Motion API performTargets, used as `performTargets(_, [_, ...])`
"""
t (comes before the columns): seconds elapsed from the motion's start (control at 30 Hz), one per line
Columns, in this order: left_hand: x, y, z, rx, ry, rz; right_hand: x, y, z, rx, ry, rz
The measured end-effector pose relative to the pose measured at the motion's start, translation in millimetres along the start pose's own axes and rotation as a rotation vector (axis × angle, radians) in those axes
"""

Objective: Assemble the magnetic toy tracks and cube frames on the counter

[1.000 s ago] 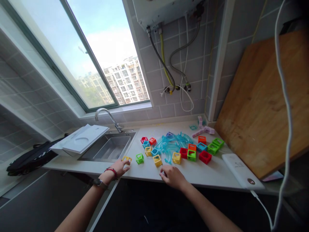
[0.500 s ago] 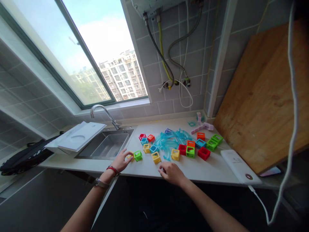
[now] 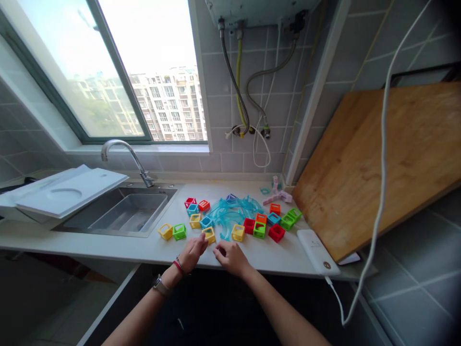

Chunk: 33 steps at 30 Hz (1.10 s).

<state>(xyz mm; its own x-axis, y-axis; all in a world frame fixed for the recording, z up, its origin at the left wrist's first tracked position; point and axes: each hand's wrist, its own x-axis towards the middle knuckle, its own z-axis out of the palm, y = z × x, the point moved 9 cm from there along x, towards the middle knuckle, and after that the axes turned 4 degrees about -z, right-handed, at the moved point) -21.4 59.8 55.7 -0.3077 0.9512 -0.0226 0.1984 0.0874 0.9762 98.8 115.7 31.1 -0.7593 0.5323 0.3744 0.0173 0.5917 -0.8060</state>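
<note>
Several hollow plastic cubes in yellow, green, red, blue and orange lie on a white counter (image 3: 151, 248). My left hand (image 3: 193, 253) rests near the front edge, fingers reaching to a yellow cube (image 3: 209, 234). My right hand (image 3: 230, 256) lies beside it, fingers loosely curled on the counter, holding nothing that I can see. A yellow cube (image 3: 165, 231) and a green cube (image 3: 179, 231) stand apart at the left. Clear blue curved track pieces (image 3: 230, 214) lie behind the cubes.
A steel sink (image 3: 124, 216) with a tap (image 3: 126, 154) is at the left, a white tray (image 3: 65, 192) over its edge. A wooden board (image 3: 378, 158) leans at the right. A white power bank (image 3: 317, 251) with a cable lies near the counter's edge. Pink pieces (image 3: 278, 194) sit at the back.
My left hand let go of the yellow cube at the left and moved right, close to my right hand. The view shifted, so the window and sink sit further left.
</note>
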Motion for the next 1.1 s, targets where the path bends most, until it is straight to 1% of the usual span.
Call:
performTargets(0.07, [-4.2, 5.8, 9.3, -0.230, -0.004, 0.001, -0.8, 6.7, -4.9, 0.112, 0.043, 0.044])
performTargets(0.17, [-13.1, 16.8, 20.5, -0.719, 0.024, 0.000, -2.5, 21.7, -13.1, 0.288, 0.115, 0.146])
performTargets(0.2, [-15.6, 18.9, 24.0, -0.790, 0.042, -0.002, -3.1, 25.5, -15.1, 0.325, 0.130, 0.172])
performTargets(0.23, [-17.8, 20.4, 26.3, -0.757, 0.071, 0.003, -3.8, 27.6, -16.3, 0.347, 0.135, 0.188])
performTargets(0.27, [-19.7, 21.6, 26.6, -0.643, 0.110, 0.015, -4.6, 27.8, -17.2, 0.358, 0.134, 0.193])
performTargets(0.33, [-23.7, 26.5, 20.7, -0.270, 0.208, 0.086, -7.9, 24.1, -19.1, 0.374, 0.130, 0.194])
performTargets(0.4, [-27.7, 33.5, 13.3, 0.123, 0.271, 0.194, -14.1, 18.8, -23.4, 0.411, 0.139, 0.210])
performTargets(0.43, [-29.2, 35.0, 9.3, 0.268, 0.285, 0.239, -17.8, 16.2, -27.1, 0.430, 0.148, 0.222])
performTargets(0.5, [-30.6, 32.6, -4.1, 0.432, 0.325, 0.295, -24.1, 10.8, -38.8, 0.438, 0.167, 0.232])
performTargets(0.6, [-27.1, 18.5, -29.1, 0.489, 0.424, 0.297, -28.5, 7.9, -65.7, 0.353, 0.217, 0.211])
performTargets(0.63, [-23.7, 11.3, -33.9, 0.486, 0.431, 0.284, -29.4, 9.7, -75.3, 0.307, 0.244, 0.206])
performTargets(0.67, [-19.2, 3.3, -36.2, 0.474, 0.418, 0.267, -30.5, 13.2, -83.9, 0.269, 0.276, 0.205])
performTargets(0.73, [-9.3, -13.0, -35.0, 0.437, 0.352, 0.235, -34.1, 24.6, -94.9, 0.258, 0.340, 0.227])
performTargets(0.8, [-1.5, -25.3, -31.4, 0.409, 0.287, 0.215, -39.6, 38.9, -96.2, 0.329, 0.396, 0.265])
performTargets(0.87, [3.1, -32.3, -29.2, 0.410, 0.256, 0.204, -45.9, 51.2, -90.7, 0.391, 0.421, 0.300])
performTargets(1.0, [1.9, -34.1, -29.7, 0.419, 0.276, 0.208, -54.8, 60.6, -78.8, 0.351, 0.373, 0.318])
performTargets(1.1, [-5.6, -31.1, -29.3, 0.434, 0.304, 0.242, -55.5, 62.4, -77.4, 0.374, 0.350, 0.327])
